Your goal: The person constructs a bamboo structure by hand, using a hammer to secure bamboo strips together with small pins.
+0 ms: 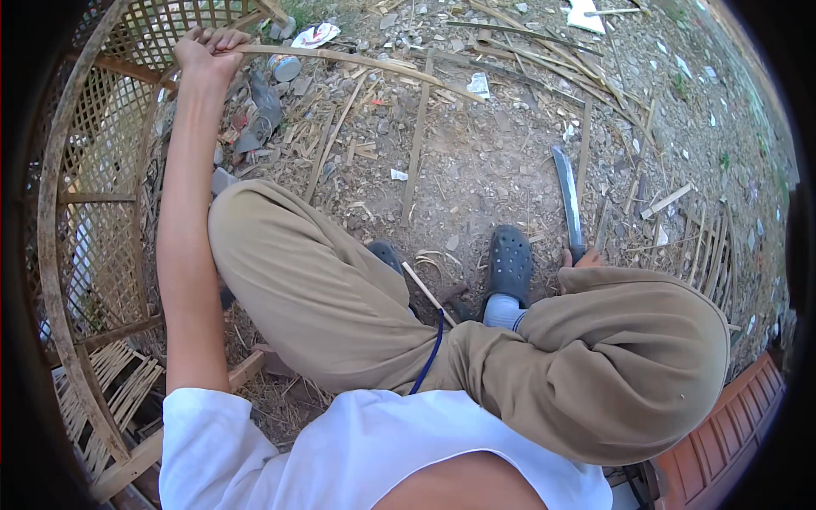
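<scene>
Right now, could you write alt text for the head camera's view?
The person's left hand grips a long, thin, pale wooden strip; the right hand, partly hidden by a khaki-trousered knee, holds a long metal knife with a dark handle. Brown wooden slats litter stony ground.

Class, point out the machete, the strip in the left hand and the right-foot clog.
Machete (569,197): head view, on its blade.
Held strip (348,57): head view, its middle stretch.
Right-foot clog (511,257): head view, its holed top.

My clogs (510,259) rest on dirt ground (463,183). Thin strips (527,39) lie toward its far edge, a can (285,67) toward its far left corner.
</scene>
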The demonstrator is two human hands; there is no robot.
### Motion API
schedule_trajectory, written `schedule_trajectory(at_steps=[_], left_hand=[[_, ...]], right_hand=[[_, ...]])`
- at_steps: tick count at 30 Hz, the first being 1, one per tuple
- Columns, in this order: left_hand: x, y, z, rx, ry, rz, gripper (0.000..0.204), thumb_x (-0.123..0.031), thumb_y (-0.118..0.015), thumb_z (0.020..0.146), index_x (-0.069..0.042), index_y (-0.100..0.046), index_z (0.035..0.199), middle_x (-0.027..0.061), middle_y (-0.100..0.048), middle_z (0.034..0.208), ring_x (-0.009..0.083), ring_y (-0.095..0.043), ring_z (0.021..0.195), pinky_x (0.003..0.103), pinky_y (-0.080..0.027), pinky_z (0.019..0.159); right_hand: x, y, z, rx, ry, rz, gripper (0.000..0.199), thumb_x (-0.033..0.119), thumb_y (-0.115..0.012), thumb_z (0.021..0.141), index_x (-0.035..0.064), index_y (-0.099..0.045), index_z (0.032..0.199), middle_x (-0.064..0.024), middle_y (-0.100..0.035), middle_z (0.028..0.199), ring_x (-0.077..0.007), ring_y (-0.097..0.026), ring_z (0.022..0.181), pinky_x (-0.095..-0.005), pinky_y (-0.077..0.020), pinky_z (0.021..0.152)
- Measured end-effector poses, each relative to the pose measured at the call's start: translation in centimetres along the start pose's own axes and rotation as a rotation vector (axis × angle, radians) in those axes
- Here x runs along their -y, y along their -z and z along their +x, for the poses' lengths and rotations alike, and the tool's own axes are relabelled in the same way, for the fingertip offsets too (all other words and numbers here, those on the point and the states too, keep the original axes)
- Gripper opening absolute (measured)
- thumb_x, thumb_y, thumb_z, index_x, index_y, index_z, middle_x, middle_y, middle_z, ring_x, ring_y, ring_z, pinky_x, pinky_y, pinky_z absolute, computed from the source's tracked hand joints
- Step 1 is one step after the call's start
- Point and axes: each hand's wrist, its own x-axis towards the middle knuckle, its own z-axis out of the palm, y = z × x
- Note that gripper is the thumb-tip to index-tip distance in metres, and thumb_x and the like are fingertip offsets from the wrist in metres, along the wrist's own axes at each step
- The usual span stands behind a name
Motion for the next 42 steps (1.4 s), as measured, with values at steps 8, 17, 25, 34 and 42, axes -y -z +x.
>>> schedule_trajectory(at_steps=[8, 17, 25, 34, 42], left_hand=[[0.3, 3.1, -1.1, 0.108, 0.370, -0.272, 0.040, -0.016, -0.043, 0.100, -0.016, -0.030, 0.063, -0.0023, -0.021, 0.056, 0.0129, -0.024, 0.049, 0.030, -0.025, 0.052], [3.5, 2.0, -5.8, 0.276, 0.499, -0.294, 0.029, -0.016, -0.050, 0.104, -0.008, -0.039, 0.078, 0.0038, -0.034, 0.074, 0.0193, -0.039, 0.073, 0.036, -0.037, 0.066], [6.2, -1.5, -10.1, 0.470, 0.487, 0.775, 0.023, -0.021, -0.062, 0.107, 0.001, -0.063, 0.114, 0.0122, -0.065, 0.110, 0.0200, -0.067, 0.111, 0.034, -0.057, 0.093], [5.5, 0.3, -9.2, 0.956, 0.677, 1.505, 0.029, -0.026, -0.065, 0.108, -0.004, -0.069, 0.090, -0.0068, -0.054, 0.065, 0.0013, -0.040, 0.051, 0.021, -0.029, 0.046], [4.7, 0.9, -6.9, 0.897, 0.534, 1.634, 0.025, -0.027, -0.067, 0.107, -0.008, -0.068, 0.089, -0.0094, -0.056, 0.071, 0.0000, -0.036, 0.054, 0.022, -0.025, 0.047]], right_hand=[[11.3, 13.1, 8.5, 0.391, -0.267, 1.664, 0.056, 0.045, -0.054, 0.112, 0.0039, -0.048, 0.148, -0.0190, -0.061, 0.131, -0.0280, -0.068, 0.110, -0.0401, -0.0584, 0.085], [5.6, 10.8, 6.8, 0.686, -0.122, 2.514, 0.038, 0.032, -0.049, 0.115, -0.0016, -0.058, 0.130, -0.0132, -0.062, 0.104, -0.0187, -0.062, 0.081, -0.0323, -0.0528, 0.067], [2.8, 7.0, 1.4, 0.841, -0.338, 2.012, 0.014, 0.010, -0.065, 0.106, 0.0019, -0.064, 0.118, -0.0064, -0.068, 0.093, -0.0135, -0.066, 0.076, -0.0263, -0.0519, 0.065], [1.8, 5.3, 0.5, 0.485, -0.216, 1.239, 0.032, 0.020, -0.076, 0.099, 0.0023, -0.062, 0.122, -0.0126, -0.064, 0.106, -0.0232, -0.067, 0.090, -0.0370, -0.0553, 0.077], [3.4, 5.9, -0.5, 0.225, -0.137, 0.241, 0.059, 0.027, -0.086, 0.086, 0.0040, -0.057, 0.131, -0.0173, -0.054, 0.130, -0.0419, -0.047, 0.129, -0.0532, -0.0448, 0.102]])
